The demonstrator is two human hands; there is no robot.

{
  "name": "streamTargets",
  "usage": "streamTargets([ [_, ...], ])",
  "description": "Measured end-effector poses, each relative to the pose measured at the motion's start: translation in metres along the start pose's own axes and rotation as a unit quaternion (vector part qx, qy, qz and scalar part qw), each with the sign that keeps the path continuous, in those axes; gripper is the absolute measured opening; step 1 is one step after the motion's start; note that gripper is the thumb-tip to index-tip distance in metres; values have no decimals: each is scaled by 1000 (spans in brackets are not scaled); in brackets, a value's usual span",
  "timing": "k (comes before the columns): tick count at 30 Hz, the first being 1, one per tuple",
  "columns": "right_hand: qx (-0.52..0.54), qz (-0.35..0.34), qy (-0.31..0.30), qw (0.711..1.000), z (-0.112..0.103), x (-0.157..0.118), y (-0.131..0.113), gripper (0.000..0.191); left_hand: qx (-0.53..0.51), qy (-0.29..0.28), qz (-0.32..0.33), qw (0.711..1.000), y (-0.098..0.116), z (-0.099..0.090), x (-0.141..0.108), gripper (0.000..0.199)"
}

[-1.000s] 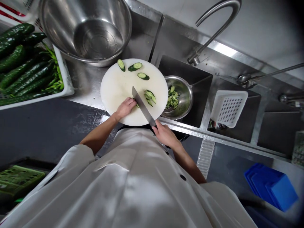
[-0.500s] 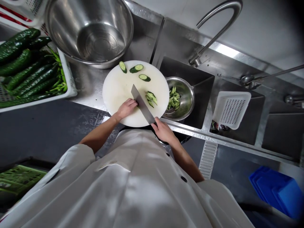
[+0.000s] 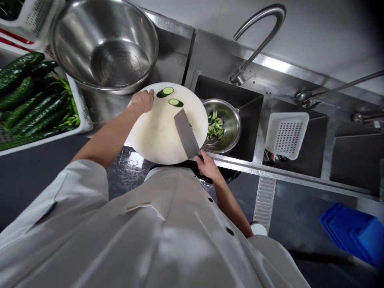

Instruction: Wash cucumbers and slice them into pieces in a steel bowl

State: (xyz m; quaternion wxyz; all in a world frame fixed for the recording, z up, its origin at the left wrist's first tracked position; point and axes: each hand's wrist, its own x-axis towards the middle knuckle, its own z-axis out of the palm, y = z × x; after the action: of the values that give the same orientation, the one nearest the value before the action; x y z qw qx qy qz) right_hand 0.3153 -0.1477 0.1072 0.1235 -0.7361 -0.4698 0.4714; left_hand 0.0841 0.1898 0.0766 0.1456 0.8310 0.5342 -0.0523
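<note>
In the head view, fetching a piece between cuts seems in hand: upper left of centre, the left hand [image 3: 143, 101] curls by cucumber pieces [image 3: 165, 92] on the board [image 3: 153, 138] (grip hidden, cannot tell). Centre, the right hand [image 3: 208, 165] wraps the cleaver [image 3: 187, 136]; next likely calls for bringing one bladeward.

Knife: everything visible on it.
The knife has a broad, flat, near-rectangular blade, grey and metallic-looking, and a dark handle, mostly hidden in the right hand, which grips it. It lies slantwise over the board, right of centre, far end angled left. Whether blade and board touch is unclear.
</note>
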Motion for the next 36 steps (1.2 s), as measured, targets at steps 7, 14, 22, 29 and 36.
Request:
streamTargets([
  [7,-175,-19,13,984,-13,-22,-3,40,-190,14,-114,975,71,77,-125,25],
  [14,-248,-17,-39,968,-6,-28,-17,43,-232,103,30,967,80,116,-138,15],
  [22,-264,-13,-59,963,-9,-34,-25,42,-148,173,229,946,51,120,-141,31],
  [29,-303,-32,-92,948,-8,-39,-28,45,-123,158,290,936,43,123,-152,36],
  [36,-335,-40,-109,935,-32,-52,-41,38,-126,120,267,948,48,117,-143,28],
])
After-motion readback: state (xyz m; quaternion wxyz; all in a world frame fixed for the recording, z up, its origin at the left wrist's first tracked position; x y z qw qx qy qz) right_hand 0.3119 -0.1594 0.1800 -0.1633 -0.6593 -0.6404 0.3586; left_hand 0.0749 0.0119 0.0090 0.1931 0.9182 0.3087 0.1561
